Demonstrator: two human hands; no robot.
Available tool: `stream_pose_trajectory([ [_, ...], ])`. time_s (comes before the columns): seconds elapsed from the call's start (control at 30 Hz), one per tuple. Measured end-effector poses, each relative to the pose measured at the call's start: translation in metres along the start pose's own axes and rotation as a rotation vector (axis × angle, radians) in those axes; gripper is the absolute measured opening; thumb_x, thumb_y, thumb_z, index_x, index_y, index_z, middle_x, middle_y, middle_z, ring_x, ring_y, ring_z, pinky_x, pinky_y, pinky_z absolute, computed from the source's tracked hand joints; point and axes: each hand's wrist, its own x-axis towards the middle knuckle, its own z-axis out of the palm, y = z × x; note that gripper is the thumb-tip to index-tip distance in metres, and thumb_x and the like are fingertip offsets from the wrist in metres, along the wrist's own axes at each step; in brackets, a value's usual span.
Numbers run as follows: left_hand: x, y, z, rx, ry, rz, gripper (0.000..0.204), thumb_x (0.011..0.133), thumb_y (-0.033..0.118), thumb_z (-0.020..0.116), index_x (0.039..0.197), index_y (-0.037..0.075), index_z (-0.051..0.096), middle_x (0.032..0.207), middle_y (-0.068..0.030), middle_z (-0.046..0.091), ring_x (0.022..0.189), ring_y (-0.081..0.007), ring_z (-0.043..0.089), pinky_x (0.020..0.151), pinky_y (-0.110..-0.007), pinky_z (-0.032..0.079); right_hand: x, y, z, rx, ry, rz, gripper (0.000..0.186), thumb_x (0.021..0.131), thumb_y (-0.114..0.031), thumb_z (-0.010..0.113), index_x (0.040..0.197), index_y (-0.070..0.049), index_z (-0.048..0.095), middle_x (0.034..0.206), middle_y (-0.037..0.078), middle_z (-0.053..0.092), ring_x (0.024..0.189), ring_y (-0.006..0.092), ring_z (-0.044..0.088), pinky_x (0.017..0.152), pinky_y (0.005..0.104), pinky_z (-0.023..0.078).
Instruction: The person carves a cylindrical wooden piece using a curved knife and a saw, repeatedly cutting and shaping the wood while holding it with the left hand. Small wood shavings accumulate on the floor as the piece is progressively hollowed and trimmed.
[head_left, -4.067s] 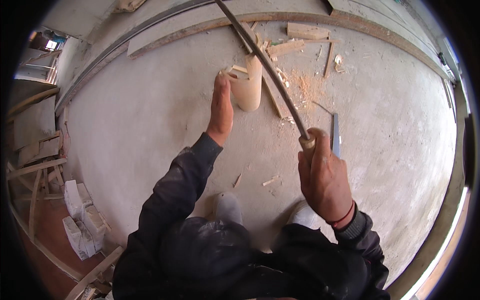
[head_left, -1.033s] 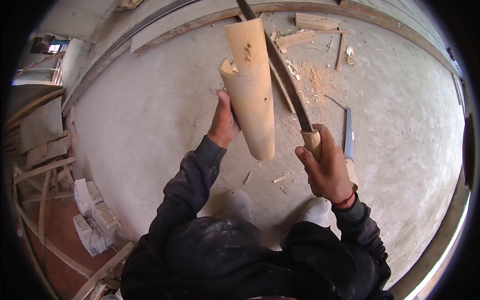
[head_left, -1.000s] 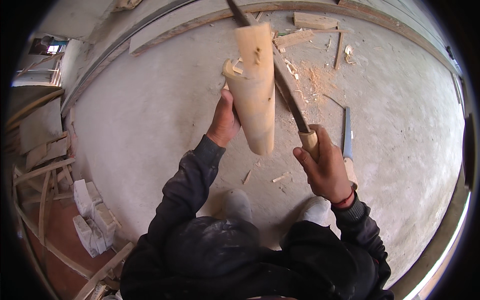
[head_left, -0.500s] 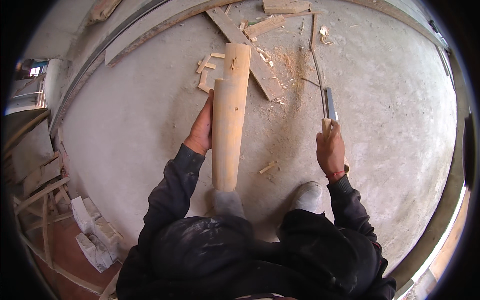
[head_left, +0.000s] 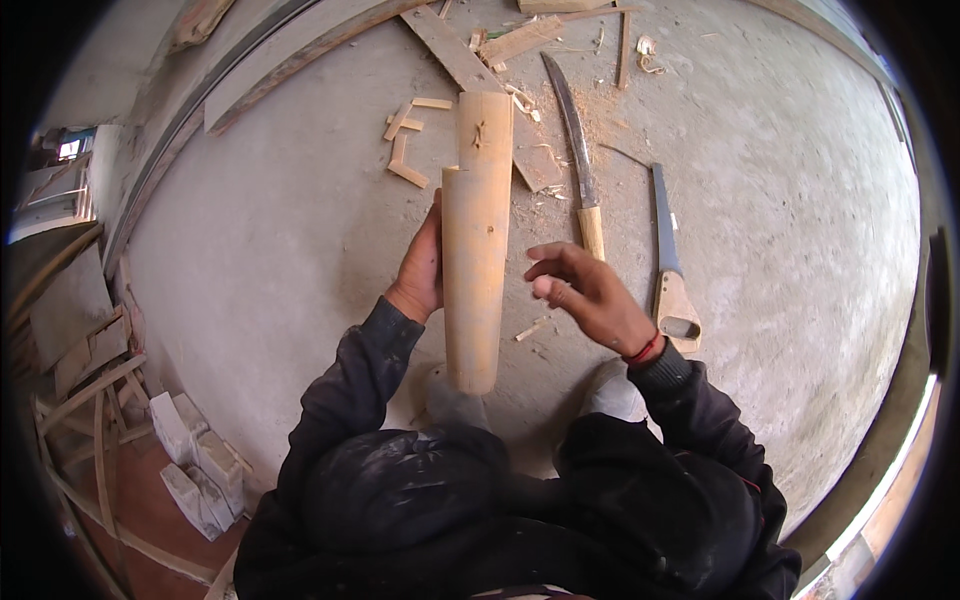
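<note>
A peeled, pale log [head_left: 474, 285] with a step cut at its far end stands before me, slanting slightly. My left hand [head_left: 424, 260] grips its left side, fingers hidden behind the wood. To the right of the log, my right hand [head_left: 590, 298] hovers empty, its fingers apart and curled a little, touching nothing. A machete [head_left: 575, 125] with a dark curved blade and wooden handle lies on the floor just beyond that hand. Right of it rests a handsaw [head_left: 665, 235] with a wooden grip.
Wood chips and sawdust [head_left: 605, 115] lie on the concrete around a flat board [head_left: 450, 50]. Small wood strips [head_left: 405, 150] sit left of the log. At the lower left are white blocks [head_left: 195, 455] and scrap lumber [head_left: 100, 440].
My right hand has let go of the machete, which now lies on the floor, and has moved left toward the log. The left hand keeps its hold on the log.
</note>
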Motion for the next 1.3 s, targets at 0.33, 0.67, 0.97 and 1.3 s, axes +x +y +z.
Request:
stream_pose_trajectory([
  [0.33,-0.003,-0.007,0.037,0.842,0.035,0.087,0.090,0.104,0.062,0.062,0.162,-0.002,0.035,0.148,-0.0186,0.055,0.136,-0.0295,0.055,0.109,-0.042,0.049,0.005,0.011,0.028,0.169,0.120,0.106,0.025,0.106,-0.013,0.069,0.122,0.003,0.058,0.104,0.011,0.075,0.089,0.0169,0.075,0.071,0.0308,0.060],
  [0.67,0.016,0.030,0.048,1.206,0.196,0.368,0.063,0.096,0.036,0.081,0.138,-0.003,0.055,0.114,-0.0207,0.073,0.111,-0.0312,0.073,0.095,-0.041,0.058,-0.035,0.018,-0.045,-0.777,0.541,-0.019,0.034,0.096,-0.017,0.076,0.123,-0.001,0.061,0.111,0.016,0.070,0.096,0.0375,0.071,0.081,0.0460,0.057],
  [0.97,0.072,0.110,0.073,1.835,0.538,1.099,0.052,0.101,0.007,0.058,0.151,-0.002,0.049,0.126,-0.0237,0.070,0.112,-0.0415,0.072,0.094,-0.051,0.058,-0.124,0.088,-0.065,-1.234,0.444,0.233,0.053,0.086,-0.026,0.083,0.125,-0.002,0.056,0.117,0.017,0.055,0.111,0.0380,0.056,0.096,0.0486,0.047],
  [1.3,0.125,0.045,0.048,2.140,0.381,0.745,0.089,0.095,0.036,0.077,0.161,-0.005,0.034,0.136,-0.0191,0.060,0.120,-0.0351,0.063,0.101,-0.048,0.048,-0.122,0.083,-0.074,-1.227,0.512,0.319,0.050,0.084,-0.022,0.084,0.122,-0.005,0.057,0.116,0.015,0.057,0.112,0.0357,0.057,0.097,0.0476,0.045],
])
